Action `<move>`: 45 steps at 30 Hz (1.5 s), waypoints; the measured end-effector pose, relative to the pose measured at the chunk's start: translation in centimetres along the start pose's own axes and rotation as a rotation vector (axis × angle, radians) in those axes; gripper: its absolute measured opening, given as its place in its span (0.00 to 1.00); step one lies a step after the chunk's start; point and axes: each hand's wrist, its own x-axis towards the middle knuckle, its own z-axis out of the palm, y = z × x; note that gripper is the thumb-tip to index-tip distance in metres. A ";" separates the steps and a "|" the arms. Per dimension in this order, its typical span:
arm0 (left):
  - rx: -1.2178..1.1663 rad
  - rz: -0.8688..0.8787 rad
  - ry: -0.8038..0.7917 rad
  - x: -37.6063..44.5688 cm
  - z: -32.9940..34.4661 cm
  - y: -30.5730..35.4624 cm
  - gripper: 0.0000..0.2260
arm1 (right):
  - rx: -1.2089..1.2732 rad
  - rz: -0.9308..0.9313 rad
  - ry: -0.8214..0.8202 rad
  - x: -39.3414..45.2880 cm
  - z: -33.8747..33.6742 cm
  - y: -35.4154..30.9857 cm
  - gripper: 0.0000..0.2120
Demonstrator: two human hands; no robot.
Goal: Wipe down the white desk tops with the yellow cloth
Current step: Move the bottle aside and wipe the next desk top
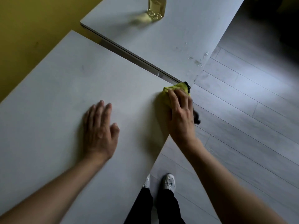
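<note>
Two white desks meet with a narrow gap between them: the near desk point(64, 97) fills the left and centre, the far desk point(161, 38) runs to the top. My right hand point(180, 117) presses flat on the yellow cloth point(176, 88) at the near desk's right corner, by the gap. The cloth has a dark edge that hangs off the desk's edge. My left hand point(99, 126) rests flat on the near desk with straight fingers, holding nothing. Wet spots point(196, 61) show near the far desk's right edge.
A clear bottle of yellowish liquid point(156, 12) stands at the back of the far desk. A yellow wall point(32, 29) lies to the left. Grey plank floor point(242, 110) spreads to the right, with my feet in white shoes point(169, 181) below the desk edge.
</note>
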 end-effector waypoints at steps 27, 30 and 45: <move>0.021 -0.051 0.045 0.1 0.0 1.0 0.29 | -0.125 0.059 -0.106 6.1 3.2 -1.6 0.23; 0.028 -0.049 0.027 0.1 0.0 0.9 0.30 | -0.078 -0.093 -0.098 2.6 3.8 -4.1 0.22; 0.040 0.219 -0.152 -9.9 -1.5 3.2 0.28 | 0.462 0.635 0.149 -13.3 3.1 -9.8 0.28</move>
